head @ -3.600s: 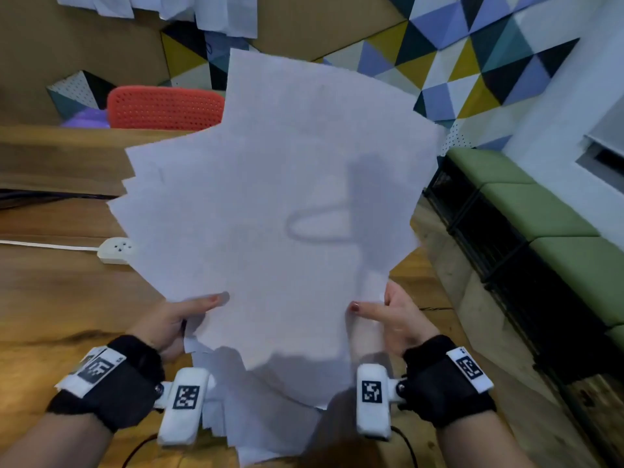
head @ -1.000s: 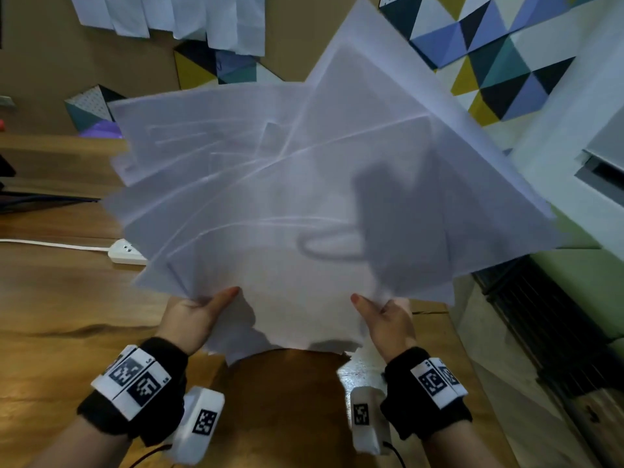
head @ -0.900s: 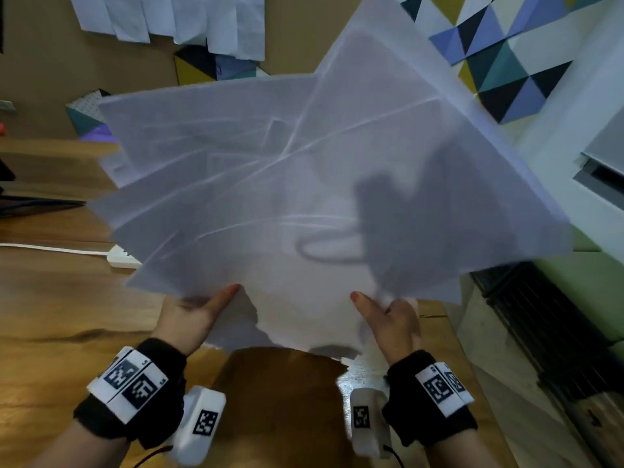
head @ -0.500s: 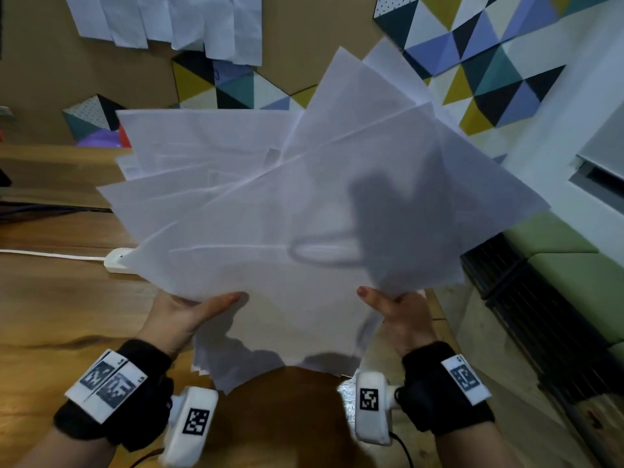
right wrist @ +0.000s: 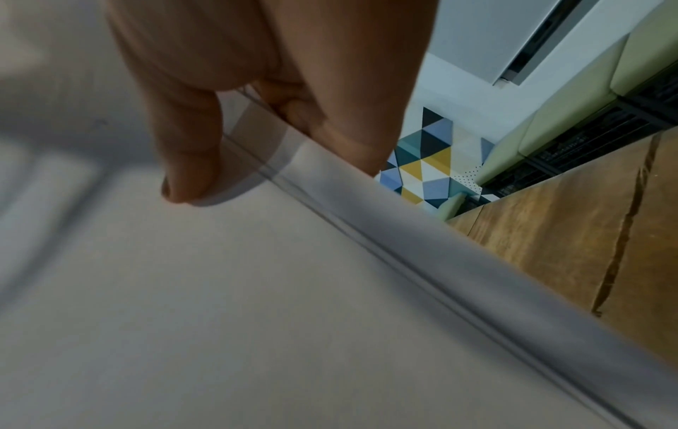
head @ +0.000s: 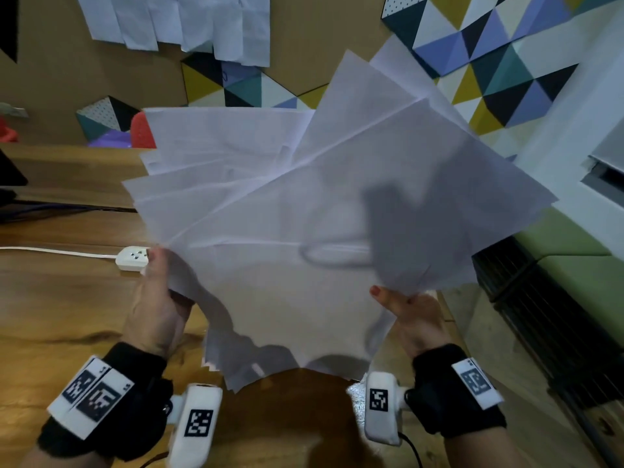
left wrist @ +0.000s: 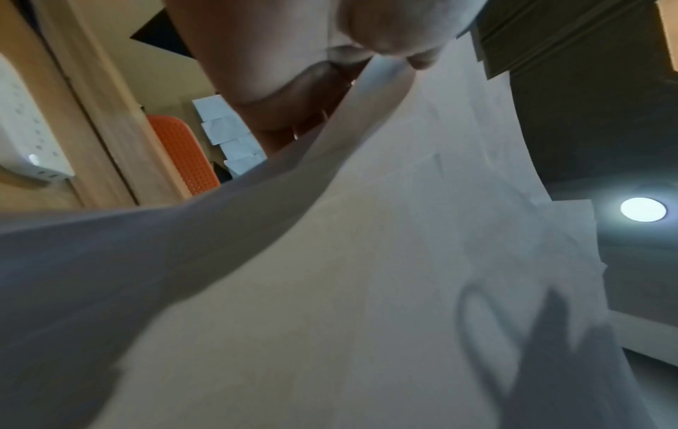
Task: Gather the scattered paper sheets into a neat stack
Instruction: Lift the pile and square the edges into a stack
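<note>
A loose fan of several white paper sheets (head: pixel 304 214) is held up in the air above the wooden table (head: pixel 60 315), its corners sticking out at different angles. My left hand (head: pixel 158 292) grips the fan's lower left edge, thumb pointing up along the edge and fingers behind the paper. My right hand (head: pixel 401 307) pinches the lower right part, thumb on the front. In the left wrist view the sheets (left wrist: pixel 366 261) curve away under the fingers (left wrist: pixel 385 43). In the right wrist view the thumb (right wrist: pixel 183 174) presses on top of the sheets (right wrist: pixel 183 290).
A white power strip (head: pixel 132 259) with its cable lies on the table just left of the fan. An orange chair (head: pixel 141 131) stands behind the table. A green bench (head: pixel 574 275) runs along the right, beyond the table's edge. More sheets (head: pixel 175 21) hang on the wall.
The fan has come down a little and spread further right. My left hand has slid up the fan's left edge, its thumb now upright. The right hand keeps its pinch.
</note>
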